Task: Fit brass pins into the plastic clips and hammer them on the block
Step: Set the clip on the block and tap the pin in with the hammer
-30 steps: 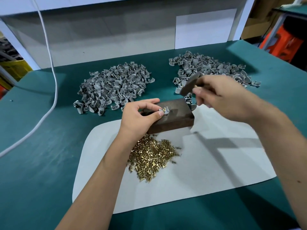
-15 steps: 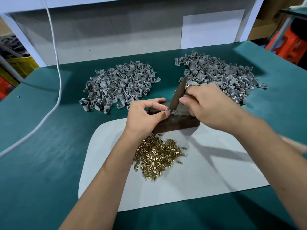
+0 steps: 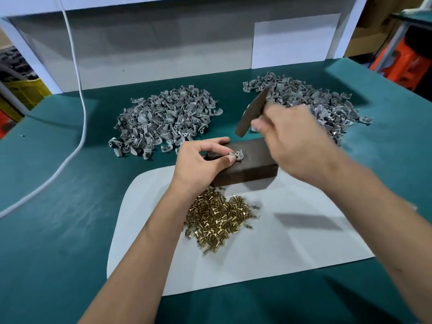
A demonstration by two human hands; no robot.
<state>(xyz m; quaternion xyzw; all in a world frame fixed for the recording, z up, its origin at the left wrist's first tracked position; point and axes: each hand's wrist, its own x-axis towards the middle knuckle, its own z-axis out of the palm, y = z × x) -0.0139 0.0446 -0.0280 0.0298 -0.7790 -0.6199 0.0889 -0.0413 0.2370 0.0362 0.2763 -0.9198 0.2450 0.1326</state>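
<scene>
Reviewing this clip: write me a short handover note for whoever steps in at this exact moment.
Left hand: pinches a grey plastic clip with a brass pin in it, held on top of the dark block.
Right hand: grips a flat dark striking bar, raised above the block; it is motion-blurred.
Loose brass pins lie heaped on the white sheet in front of the block. Two heaps of grey clips sit behind: left heap, right heap. Which heap is finished cannot be told.
Done: pin placed in this clip.
Left: strike this pin home, set the clip aside, repeat for the remaining clips.
</scene>
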